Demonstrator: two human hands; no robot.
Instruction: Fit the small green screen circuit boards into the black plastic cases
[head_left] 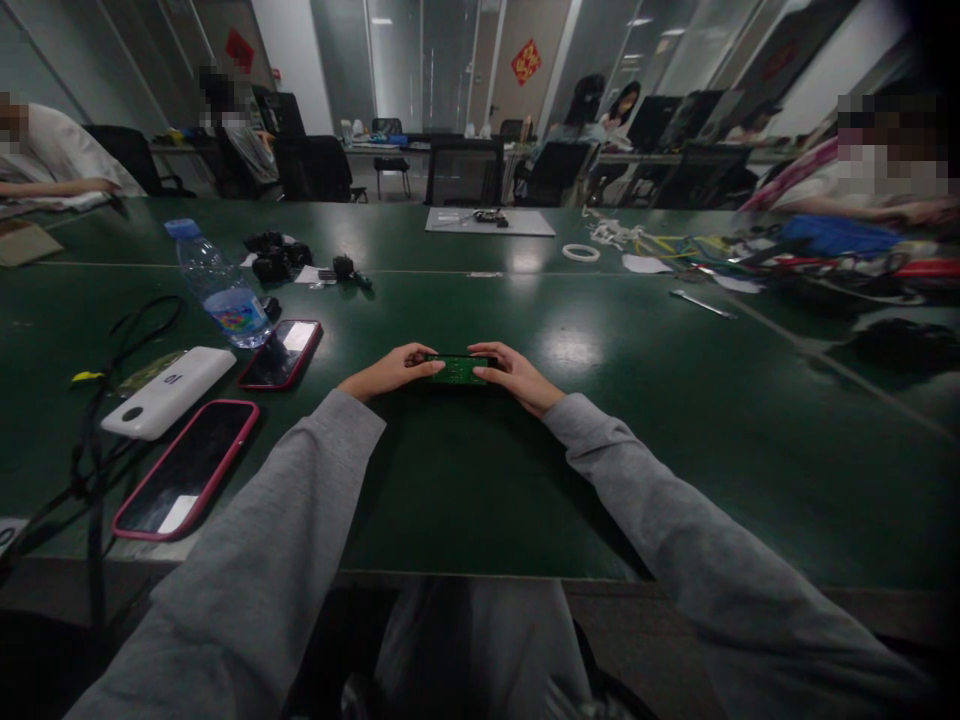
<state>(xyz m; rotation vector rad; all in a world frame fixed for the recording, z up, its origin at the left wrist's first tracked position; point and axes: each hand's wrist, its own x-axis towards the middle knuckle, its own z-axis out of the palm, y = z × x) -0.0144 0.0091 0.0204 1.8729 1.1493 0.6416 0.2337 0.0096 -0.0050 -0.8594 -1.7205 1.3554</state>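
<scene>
A small green circuit board [456, 370] with a dark edge is held level between my two hands, over the middle of the green table [465, 490]. My left hand [396, 370] grips its left end, thumb on the near face and fingers behind. At the right end, my right hand [517, 375] pinches it the same way. The far sides of the fingers are partly hidden. Left of my left hand lies a phone in a red case [283, 355], beside a tilted-looking plastic bottle [225, 290] with a blue cap.
Nearer on the left are a larger phone [187, 470], a white power bank [171, 392] and black cables [94, 470]. Farther back are black parts [276, 256], a grey board [517, 222], a white ring [580, 253], a wrench [703, 304] and piled cables [697, 248]. People sit around.
</scene>
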